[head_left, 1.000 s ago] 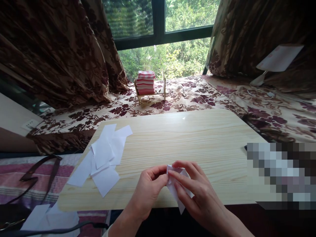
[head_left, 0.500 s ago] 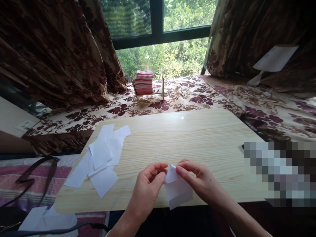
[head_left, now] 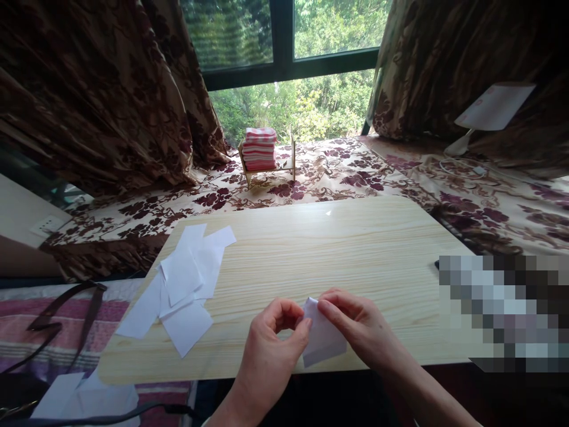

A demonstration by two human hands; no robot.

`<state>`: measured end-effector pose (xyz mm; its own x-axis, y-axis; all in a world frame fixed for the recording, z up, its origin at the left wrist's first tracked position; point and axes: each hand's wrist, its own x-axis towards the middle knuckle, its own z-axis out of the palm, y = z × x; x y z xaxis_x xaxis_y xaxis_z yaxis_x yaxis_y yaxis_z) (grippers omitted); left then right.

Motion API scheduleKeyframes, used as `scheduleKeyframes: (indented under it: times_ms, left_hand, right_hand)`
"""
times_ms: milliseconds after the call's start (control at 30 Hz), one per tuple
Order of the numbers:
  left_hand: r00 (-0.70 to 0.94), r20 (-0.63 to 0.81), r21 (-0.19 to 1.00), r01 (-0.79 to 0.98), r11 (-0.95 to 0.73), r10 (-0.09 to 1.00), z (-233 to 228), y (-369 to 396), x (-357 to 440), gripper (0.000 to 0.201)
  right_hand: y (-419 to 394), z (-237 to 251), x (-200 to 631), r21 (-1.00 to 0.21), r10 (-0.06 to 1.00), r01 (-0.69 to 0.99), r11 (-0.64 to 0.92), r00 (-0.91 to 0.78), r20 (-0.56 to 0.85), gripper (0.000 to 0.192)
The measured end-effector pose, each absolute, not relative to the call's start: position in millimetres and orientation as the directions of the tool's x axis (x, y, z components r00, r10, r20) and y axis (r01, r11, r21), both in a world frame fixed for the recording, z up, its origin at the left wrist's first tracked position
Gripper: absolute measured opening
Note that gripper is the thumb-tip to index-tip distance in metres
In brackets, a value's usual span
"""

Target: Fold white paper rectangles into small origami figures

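Observation:
A small white sheet of paper (head_left: 325,341) is held up between my hands at the near edge of the table, one corner pointing upward. My right hand (head_left: 360,323) pinches it near the top corner between thumb and fingers. At its left edge, my left hand (head_left: 275,338) is curled with the thumb tip over the paper and the fingertips just behind. A narrow fold shows near the top corner; the back of the sheet is hidden. Left of my hands, several loose white paper pieces (head_left: 182,279) lie overlapping on the table.
The light wood-grain table (head_left: 284,249) stands before a window ledge with floral cloth. A small rack with folded striped cloths (head_left: 260,148) and a white lamp (head_left: 495,107) rest there. More paper (head_left: 89,397) and a dark strap lie lower left. A pixelated patch covers the right side.
My left thumb has moved right and up onto the paper's left edge, with its fingers more curled. The paper's lower part has tilted up slightly. My right hand has stayed nearly in place.

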<state>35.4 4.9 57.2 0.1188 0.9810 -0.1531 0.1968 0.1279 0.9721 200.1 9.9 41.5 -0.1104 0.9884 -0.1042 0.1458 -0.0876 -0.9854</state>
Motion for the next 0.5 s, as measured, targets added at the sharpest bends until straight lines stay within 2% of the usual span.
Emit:
scheduleKeyframes:
  times_ms: [300,500]
  left_hand:
    - [0.113,-0.129,0.973,0.209,0.104,0.985,62.6,2.0,36.2,0.011]
    - [0.093,-0.096,0.965,0.251,0.070,0.991,66.3,2.0,36.9,0.012]
  right_hand:
    - [10.7,40.9,201.3,-0.983,0.977,0.010,-0.183,-0.111,-0.183,0.038]
    - [10.3,41.5,201.4,-0.983,0.975,0.011,-0.185,-0.120,-0.185,0.037]
